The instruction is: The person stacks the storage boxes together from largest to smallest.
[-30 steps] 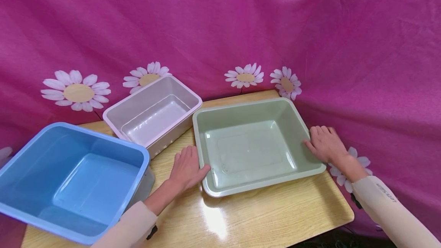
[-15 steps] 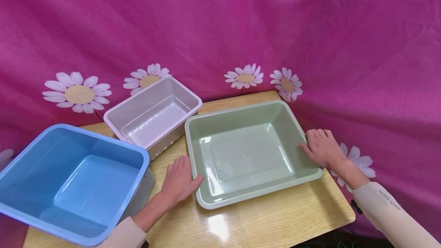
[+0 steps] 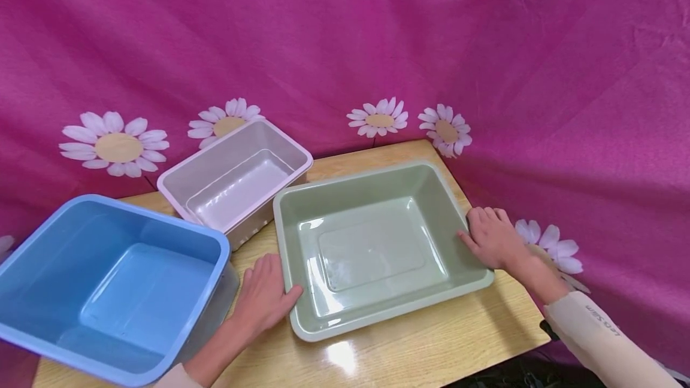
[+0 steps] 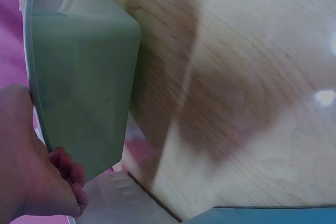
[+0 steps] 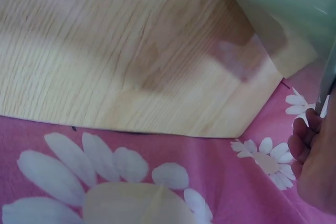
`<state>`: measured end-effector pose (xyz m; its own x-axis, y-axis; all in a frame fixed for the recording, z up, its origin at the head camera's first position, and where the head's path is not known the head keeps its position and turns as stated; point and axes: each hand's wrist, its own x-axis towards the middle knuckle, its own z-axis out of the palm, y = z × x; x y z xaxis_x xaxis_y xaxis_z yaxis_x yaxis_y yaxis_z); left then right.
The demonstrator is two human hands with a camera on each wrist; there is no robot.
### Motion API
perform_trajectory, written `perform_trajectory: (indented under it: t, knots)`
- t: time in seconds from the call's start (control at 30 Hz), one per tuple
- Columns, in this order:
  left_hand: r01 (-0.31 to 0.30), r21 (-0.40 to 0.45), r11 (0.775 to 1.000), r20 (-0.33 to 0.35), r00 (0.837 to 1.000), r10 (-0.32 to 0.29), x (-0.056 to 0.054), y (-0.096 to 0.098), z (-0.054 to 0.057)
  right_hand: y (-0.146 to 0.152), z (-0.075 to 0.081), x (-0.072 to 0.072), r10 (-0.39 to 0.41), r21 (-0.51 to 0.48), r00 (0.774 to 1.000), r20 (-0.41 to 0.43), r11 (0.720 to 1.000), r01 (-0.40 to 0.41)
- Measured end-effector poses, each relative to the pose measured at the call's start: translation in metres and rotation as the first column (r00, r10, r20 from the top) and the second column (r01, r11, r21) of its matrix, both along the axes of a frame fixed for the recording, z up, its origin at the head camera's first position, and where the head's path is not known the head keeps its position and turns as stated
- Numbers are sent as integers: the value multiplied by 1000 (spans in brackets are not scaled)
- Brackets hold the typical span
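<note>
green tub [image 3: 372,256] hangs between left hand [image 3: 264,292] and right hand [image 3: 497,238] (each gripping one of its short rims).

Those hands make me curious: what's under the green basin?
Wood-grain tabletop shows in front of and behind the green basin, which the left hand and right hand hold. Most of what's directly beneath is covered, so I can't tell what's there.

In the head view, the left edge crops the blue bin [image 3: 121,283] and 1 daisy [image 3: 5,245]. Right wrist view: the right edge cuts off the right hand [image 5: 319,163] and, above, the green bin [image 5: 286,3].
</note>
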<state>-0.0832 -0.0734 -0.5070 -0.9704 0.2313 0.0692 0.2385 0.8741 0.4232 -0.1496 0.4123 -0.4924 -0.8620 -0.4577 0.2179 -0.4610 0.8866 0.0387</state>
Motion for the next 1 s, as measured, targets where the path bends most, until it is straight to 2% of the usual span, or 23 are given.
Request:
perform_trajectory:
  t: [0.27,0.53,0.83,1.0]
  knots:
    - [5,13,1000,-16,1000,-5,10,-10,-1,-10,-4,8,-25,4,996,83,1000,25]
    - [1,34,999,-33,999,0,21,-19,0,-19,-8,14,9,-34,998,58,999,-7]
    - [-42,30,999,-7,999,42,31,-34,-5,-35,-11,17,29,-83,999,45,996,-26]
    - [-46,29,999,4,999,46,35,-40,-7,-42,-14,20,32,-88,999,41,996,-28]
